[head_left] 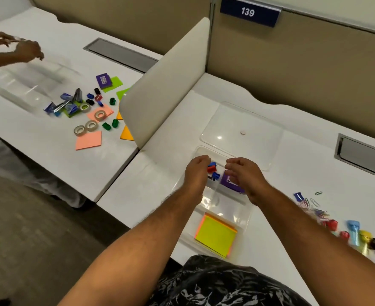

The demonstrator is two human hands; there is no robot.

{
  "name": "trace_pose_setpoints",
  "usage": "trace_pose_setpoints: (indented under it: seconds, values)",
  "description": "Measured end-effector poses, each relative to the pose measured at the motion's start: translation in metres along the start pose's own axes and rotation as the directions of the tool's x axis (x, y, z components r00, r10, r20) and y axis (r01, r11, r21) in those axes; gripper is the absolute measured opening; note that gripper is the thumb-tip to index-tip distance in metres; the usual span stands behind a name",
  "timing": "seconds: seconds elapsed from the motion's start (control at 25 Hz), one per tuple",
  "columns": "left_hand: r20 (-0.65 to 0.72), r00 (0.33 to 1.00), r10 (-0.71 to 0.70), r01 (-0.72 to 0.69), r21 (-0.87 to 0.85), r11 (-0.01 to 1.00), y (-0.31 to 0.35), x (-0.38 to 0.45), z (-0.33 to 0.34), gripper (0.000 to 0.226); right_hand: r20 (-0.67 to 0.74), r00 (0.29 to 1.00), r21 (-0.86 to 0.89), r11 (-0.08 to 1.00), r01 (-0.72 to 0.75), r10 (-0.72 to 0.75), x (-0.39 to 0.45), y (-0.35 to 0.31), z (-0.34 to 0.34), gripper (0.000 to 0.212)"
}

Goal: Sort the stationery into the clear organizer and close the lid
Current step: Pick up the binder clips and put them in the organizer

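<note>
Our hands hover over the far compartments of the clear plastic organizer [244, 214]: left hand [197, 173] loosely curled, right hand [246, 176] half-open, neither visibly gripping anything. Loose stationery, paper clips and coloured sharpeners [336, 226], lies lower right, nearer the right hand. Detached clear lid [241, 131] sits beyond, toward frame centre.

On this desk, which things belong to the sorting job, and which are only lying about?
Belong to the job:
clear organizer
clear lid, lying off the organizer
yellow sticky notes
purple box
small red and blue pieces
loose paper clips
left hand, right hand

Just lying about:
neighbour's stationery pile
desk divider
number sign 139
</note>
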State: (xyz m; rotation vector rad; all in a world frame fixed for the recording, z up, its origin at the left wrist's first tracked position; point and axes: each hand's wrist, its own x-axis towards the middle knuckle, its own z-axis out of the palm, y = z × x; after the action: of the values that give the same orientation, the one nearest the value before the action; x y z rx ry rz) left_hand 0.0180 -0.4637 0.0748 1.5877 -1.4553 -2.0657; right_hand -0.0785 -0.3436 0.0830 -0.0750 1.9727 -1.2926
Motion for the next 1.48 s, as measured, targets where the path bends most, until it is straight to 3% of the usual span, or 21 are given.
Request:
trace_pose_setpoints:
  seconds: [0.2, 0.4, 0.6, 0.8, 0.92, 1.0, 1.12, 1.24, 1.36, 1.48]
  values:
    - [0.154, 0.975, 0.158, -0.155, -0.035, 0.987, -0.030, -0.038, 0.032, 0.029, -0.044, 0.988, -0.043, 0.988, 0.149, -0.151, -0.046, 0.046, -0.058, 0.017]
    - [0.324, 0.912, 0.251, -0.316, 0.164, 0.934, -0.065, -0.080, 0.105, 0.022, -0.140, 0.980, -0.134, 0.983, 0.126, -0.144, -0.076, 0.097, -0.134, 0.018]
    - [0.414, 0.884, 0.216, -0.361, 0.312, 0.879, -0.100, -0.102, 0.168, 0.033, -0.202, 0.968, -0.202, 0.974, 0.107, -0.149, -0.082, 0.137, -0.204, 0.021]
    - [0.413, 0.882, 0.228, -0.411, 0.435, 0.801, -0.124, -0.098, 0.213, 0.035, -0.252, 0.948, -0.378, 0.921, 0.090, -0.196, -0.073, 0.167, -0.258, 0.022]
    - [0.411, 0.857, 0.310, -0.501, 0.523, 0.690, -0.128, -0.088, 0.234, 0.039, -0.248, 0.926, -0.624, 0.778, 0.071, -0.284, -0.063, 0.180, -0.281, 0.034]
    - [0.465, 0.808, 0.363, -0.589, 0.605, 0.536, -0.127, -0.078, 0.245, 0.043, -0.166, 0.934, -0.758, 0.647, 0.085, -0.317, -0.055, 0.187, -0.291, 0.041]
    - [0.539, 0.786, 0.302, -0.618, 0.703, 0.353, -0.125, -0.064, 0.259, 0.053, -0.111, 0.926, -0.842, 0.529, 0.105, -0.360, -0.044, 0.191, -0.294, 0.034]
    - [0.563, 0.785, 0.260, -0.615, 0.759, 0.212, -0.131, -0.057, 0.273, 0.058, -0.117, 0.903, -0.864, 0.491, 0.112, -0.413, -0.038, 0.192, -0.294, 0.028]
    - [0.587, 0.747, 0.310, -0.632, 0.772, 0.062, -0.133, -0.050, 0.280, 0.042, -0.109, 0.908, -0.865, 0.488, 0.114, -0.405, -0.039, 0.195, -0.293, 0.021]
    - [0.557, 0.735, 0.386, -0.636, 0.764, 0.107, -0.132, -0.043, 0.279, 0.029, -0.130, 0.906, -0.800, 0.582, 0.144, -0.403, -0.044, 0.204, -0.300, 0.010]
